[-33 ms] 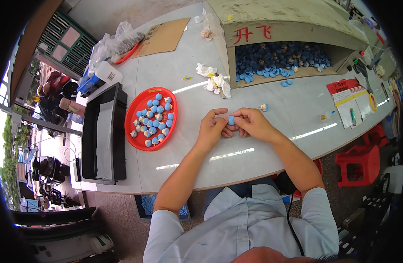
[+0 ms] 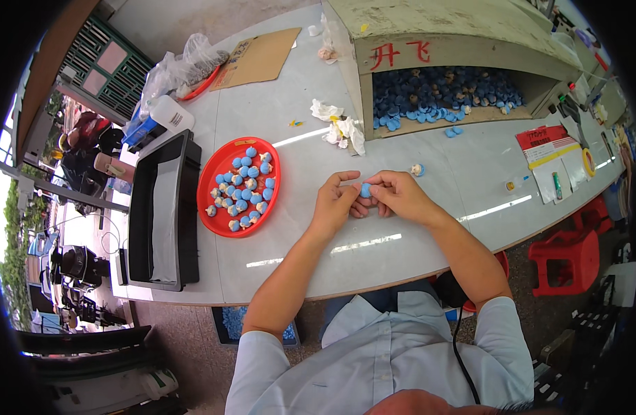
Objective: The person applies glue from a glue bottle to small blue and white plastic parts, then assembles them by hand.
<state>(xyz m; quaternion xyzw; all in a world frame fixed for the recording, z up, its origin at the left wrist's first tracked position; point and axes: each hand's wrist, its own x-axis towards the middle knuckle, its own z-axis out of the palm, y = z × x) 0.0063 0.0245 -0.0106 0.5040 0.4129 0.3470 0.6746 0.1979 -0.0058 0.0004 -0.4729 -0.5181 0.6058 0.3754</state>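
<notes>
Over the front middle of the table, my left hand point(image 2: 336, 202) and my right hand point(image 2: 403, 194) meet fingertip to fingertip. Between them they pinch a small round blue piece point(image 2: 365, 190); its underside is hidden by the fingers. Just beyond my right hand lies a single blue-and-cream ball-shaped piece point(image 2: 417, 169). To the left of my hands, a round red plastic tray point(image 2: 210, 220) holds several similar blue-and-cream pieces point(image 2: 242, 205), some with the cream part facing up.
A box-like housing point(image 2: 456, 41) at the back right holds a heap of blue pieces point(image 2: 428, 97). Crumpled tissue point(image 2: 345, 131) lies beside it. A long black bin point(image 2: 191, 207) stands left of the tray. Cardboard point(image 2: 255, 59) lies at the back; a red stool point(image 2: 567, 259) stands right.
</notes>
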